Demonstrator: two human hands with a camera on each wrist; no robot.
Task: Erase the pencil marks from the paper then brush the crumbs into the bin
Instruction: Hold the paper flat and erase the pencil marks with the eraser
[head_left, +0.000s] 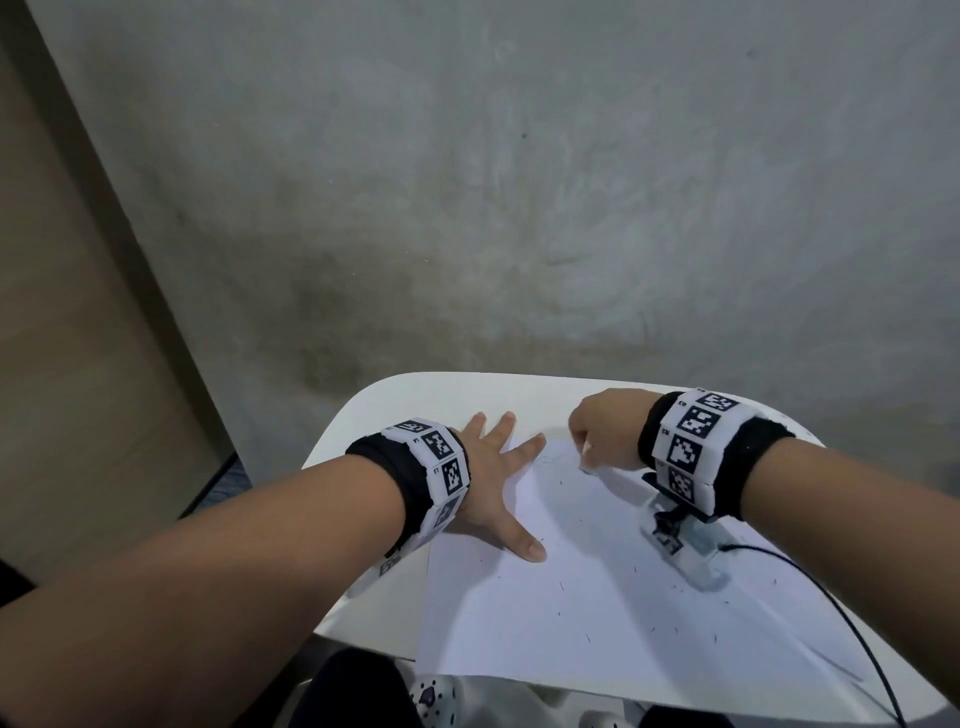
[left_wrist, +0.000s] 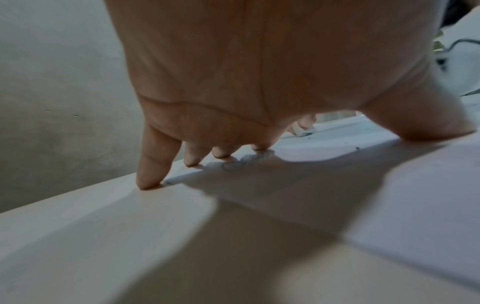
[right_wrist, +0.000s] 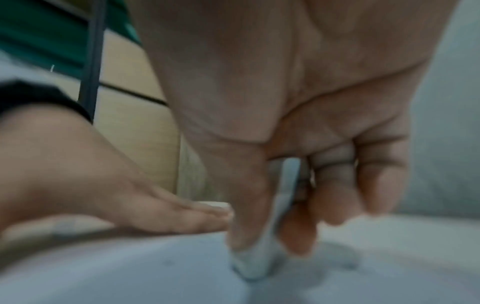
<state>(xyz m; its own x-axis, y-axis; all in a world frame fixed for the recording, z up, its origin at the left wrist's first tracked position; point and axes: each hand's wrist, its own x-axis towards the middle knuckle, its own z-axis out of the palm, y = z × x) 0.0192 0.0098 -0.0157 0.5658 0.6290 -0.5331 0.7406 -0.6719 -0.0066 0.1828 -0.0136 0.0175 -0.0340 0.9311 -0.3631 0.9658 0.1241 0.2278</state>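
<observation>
A white sheet of paper (head_left: 597, 571) lies on a small white table (head_left: 415, 395). Faint pencil marks (left_wrist: 246, 162) remain near its far left corner. My left hand (head_left: 498, 483) lies flat with spread fingers and presses the sheet's left edge. My right hand (head_left: 597, 431) is over the far edge and pinches a white eraser (right_wrist: 255, 265) between thumb and fingers, its tip pressed on the paper (right_wrist: 130, 277). Dark eraser crumbs (head_left: 675, 629) lie scattered across the sheet. No bin is in view.
A grey concrete wall (head_left: 519, 182) rises right behind the table, with a beige panel (head_left: 67, 312) to the left. A black cable (head_left: 831, 608) trails from my right wrist across the paper's right side. The sheet's near edge overhangs the table above my lap.
</observation>
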